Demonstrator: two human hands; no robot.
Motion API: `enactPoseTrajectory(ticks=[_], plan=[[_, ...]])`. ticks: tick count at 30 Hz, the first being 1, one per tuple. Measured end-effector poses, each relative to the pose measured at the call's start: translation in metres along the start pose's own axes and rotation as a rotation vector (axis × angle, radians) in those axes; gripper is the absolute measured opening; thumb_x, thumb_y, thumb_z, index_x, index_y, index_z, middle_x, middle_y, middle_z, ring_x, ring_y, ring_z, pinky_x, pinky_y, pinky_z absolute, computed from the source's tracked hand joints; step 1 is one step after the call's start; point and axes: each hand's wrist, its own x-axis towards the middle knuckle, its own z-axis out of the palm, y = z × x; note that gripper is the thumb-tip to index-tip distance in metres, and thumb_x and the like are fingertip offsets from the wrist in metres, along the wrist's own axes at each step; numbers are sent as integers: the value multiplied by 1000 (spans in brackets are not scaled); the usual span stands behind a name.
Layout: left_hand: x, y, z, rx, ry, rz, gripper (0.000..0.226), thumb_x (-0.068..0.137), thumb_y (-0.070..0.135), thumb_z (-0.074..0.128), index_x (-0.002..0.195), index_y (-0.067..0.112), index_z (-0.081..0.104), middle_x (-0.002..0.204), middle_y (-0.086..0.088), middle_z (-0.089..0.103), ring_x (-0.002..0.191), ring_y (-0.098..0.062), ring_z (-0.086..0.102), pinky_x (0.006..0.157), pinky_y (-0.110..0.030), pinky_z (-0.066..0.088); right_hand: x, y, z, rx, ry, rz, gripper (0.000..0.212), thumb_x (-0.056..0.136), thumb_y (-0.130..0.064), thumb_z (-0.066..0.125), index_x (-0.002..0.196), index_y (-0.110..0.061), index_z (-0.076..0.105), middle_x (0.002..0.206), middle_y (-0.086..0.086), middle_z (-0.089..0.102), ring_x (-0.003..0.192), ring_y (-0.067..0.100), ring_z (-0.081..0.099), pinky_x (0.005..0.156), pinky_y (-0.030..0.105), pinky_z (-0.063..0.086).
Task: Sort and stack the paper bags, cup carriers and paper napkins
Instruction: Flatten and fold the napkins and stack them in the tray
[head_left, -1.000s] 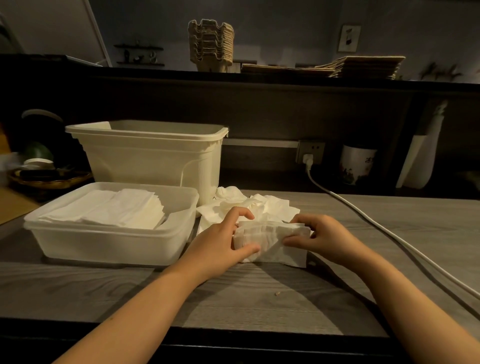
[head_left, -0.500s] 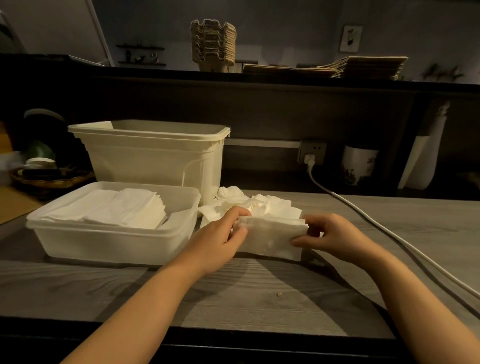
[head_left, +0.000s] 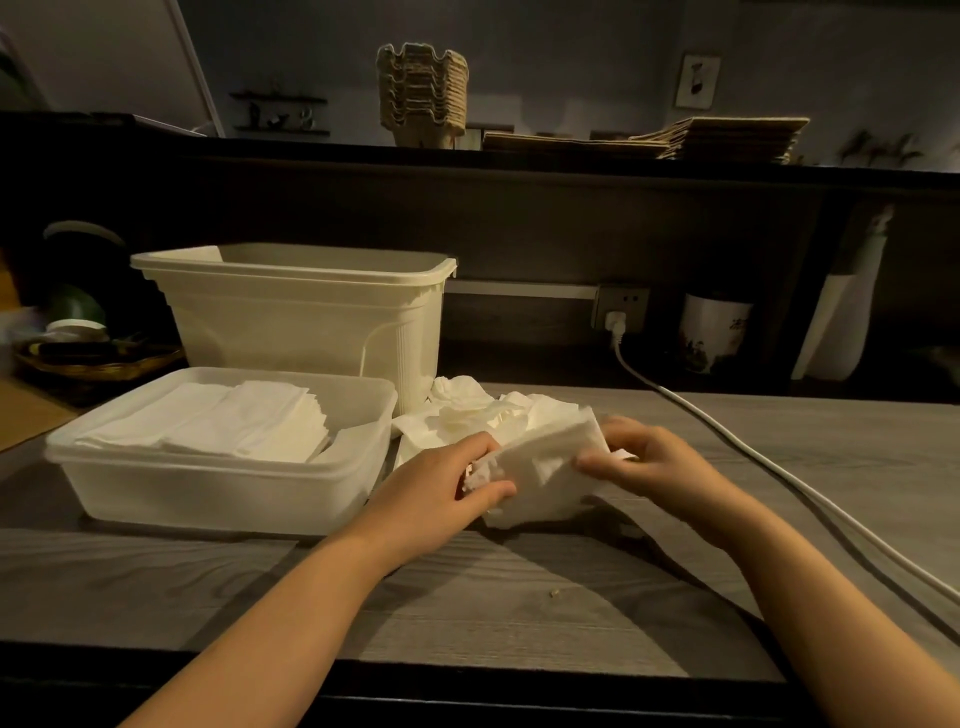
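Paper napkins (head_left: 540, 467), a white folded bundle crumpled at one end, are held over the counter (head_left: 467, 597) by both hands. The left hand (head_left: 436, 488) has its grip curled round the crumpled end, and the right hand (head_left: 660, 462) pinches the other. A shallow tub (head_left: 208, 483) sits just left. A white cable (head_left: 727, 431) crosses on the right. Bare counter reaches the near edge.
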Motion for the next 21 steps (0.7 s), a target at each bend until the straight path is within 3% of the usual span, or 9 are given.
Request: enactPoseTrajectory(ticks=[3, 5, 9, 12, 14, 16, 19, 21], plan=[[2, 3, 1, -113, 38, 5, 16, 91, 35, 56, 107, 37, 54, 103, 19, 64, 95, 4, 59, 84, -25, 52, -2, -2, 3, 432, 6, 47, 29, 74, -36, 59, 92, -14, 65, 94, -3, 70, 92, 13, 66, 76, 22, 52], [4, 8, 1, -190, 74, -18, 20, 92, 31, 55, 104, 45, 46, 101, 25, 58, 94, 7, 57, 78, -13, 48, -3, -2, 7, 637, -67, 118, 30, 80, -31, 60, 104, -13, 64, 99, 1, 71, 97, 17, 67, 77, 24, 55], [7, 16, 6, -219, 68, -45, 22, 94, 26, 53, 104, 42, 41, 98, 20, 56, 84, 7, 56, 68, -10, 49, -3, -7, 18, 758, -166, 227, 36, 77, -30, 68, 107, -12, 59, 97, 4, 73, 96, 20, 68, 80, 29, 56], [10, 25, 14, -231, 13, -16, 26, 93, 25, 55, 109, 39, 39, 98, 18, 55, 71, 5, 58, 71, -16, 52, -2, -11, 22, 875, -51, 238, 37, 70, -21, 64, 106, -19, 55, 93, 4, 72, 85, 20, 71, 67, 31, 58], [13, 30, 15, -194, -37, -17, 30, 92, 28, 56, 112, 39, 38, 99, 17, 55, 72, -1, 60, 75, -21, 53, -2, -11, 21, 884, -34, 237, 41, 70, -26, 62, 109, -21, 56, 104, 8, 68, 92, 24, 68, 68, 36, 57], [19, 33, 10, -60, -41, 18, 17, 92, 33, 55, 106, 36, 46, 97, 13, 60, 78, -4, 61, 77, -25, 53, 1, -8, 18, 1001, 41, 253, 45, 71, -24, 61, 115, -15, 56, 107, 13, 66, 93, 28, 66, 67, 40, 58], [34, 32, -6, 159, 204, 43, 2, 94, 34, 51, 95, 33, 51, 87, 14, 64, 80, -5, 60, 70, -20, 48, 8, 1, 3, 1207, 342, 245, 40, 89, -14, 54, 128, -6, 47, 103, 13, 64, 88, 24, 66, 57, 33, 59], [45, 29, -12, 262, 349, 8, 5, 95, 34, 49, 98, 31, 51, 88, 15, 63, 79, -6, 57, 62, -17, 41, 12, 9, -3, 1234, 490, 297, 44, 94, -11, 50, 136, -8, 39, 109, 11, 61, 88, 22, 63, 50, 30, 57]])
